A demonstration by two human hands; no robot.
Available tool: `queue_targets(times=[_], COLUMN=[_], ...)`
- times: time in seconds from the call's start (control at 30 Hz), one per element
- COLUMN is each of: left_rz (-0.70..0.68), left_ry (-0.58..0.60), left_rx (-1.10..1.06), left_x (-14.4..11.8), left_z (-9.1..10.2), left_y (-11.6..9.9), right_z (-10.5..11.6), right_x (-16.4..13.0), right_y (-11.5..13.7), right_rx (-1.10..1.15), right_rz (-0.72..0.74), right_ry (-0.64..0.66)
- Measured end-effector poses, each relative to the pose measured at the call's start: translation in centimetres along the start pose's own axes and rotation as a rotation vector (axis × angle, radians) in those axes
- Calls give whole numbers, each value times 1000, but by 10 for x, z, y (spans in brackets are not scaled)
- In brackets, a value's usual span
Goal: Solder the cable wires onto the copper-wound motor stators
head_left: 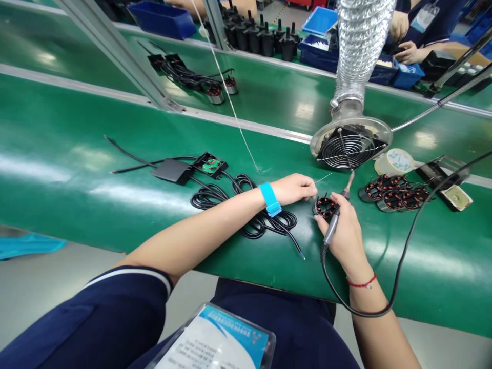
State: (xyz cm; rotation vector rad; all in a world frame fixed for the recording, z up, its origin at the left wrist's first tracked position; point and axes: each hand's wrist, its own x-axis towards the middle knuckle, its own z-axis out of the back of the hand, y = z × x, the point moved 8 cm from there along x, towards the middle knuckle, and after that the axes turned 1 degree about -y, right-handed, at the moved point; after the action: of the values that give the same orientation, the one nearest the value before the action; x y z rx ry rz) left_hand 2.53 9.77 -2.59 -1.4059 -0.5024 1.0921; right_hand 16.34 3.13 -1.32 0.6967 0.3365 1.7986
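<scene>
My right hand grips a soldering iron like a pen, its tip pointing up toward the fume fan. Its black cord loops back past my wrist. A small black stator with copper windings lies on the green belt between my hands. My left hand, with a blue wrist strap, pinches a thin solder wire just left of the stator, fingertips touching it. A coiled black cable lies under my left forearm.
A fume extractor fan on a silver hose sits just beyond my hands. Several wound stators lie to the right, beside a tape roll and an iron stand. A black box with an open board lies left. Another person's hands work at the far right.
</scene>
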Motion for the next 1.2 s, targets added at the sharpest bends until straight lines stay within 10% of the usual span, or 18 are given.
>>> queue_targets(times=[0.2,0.43,0.67,0.87,1.2], left_rz=[-112,100,160,169,35], left_ry=[253,-8,141,20,255], left_rx=[-51,-210,-366,-255,-158], left_x=[-6,5,1,-11,-19], left_z=[-12,-6,-19,-21,-30], left_y=[-6,-1,6,14,12], right_z=[0,1,4,7,7], right_x=[1,-1,-1,-2,-1], right_y=[6,9,13,10,9], right_rx=[-4,-43,-59,-113,-104], right_rz=[82,123,135,90,60], right_ry=[46,107,128,88,91])
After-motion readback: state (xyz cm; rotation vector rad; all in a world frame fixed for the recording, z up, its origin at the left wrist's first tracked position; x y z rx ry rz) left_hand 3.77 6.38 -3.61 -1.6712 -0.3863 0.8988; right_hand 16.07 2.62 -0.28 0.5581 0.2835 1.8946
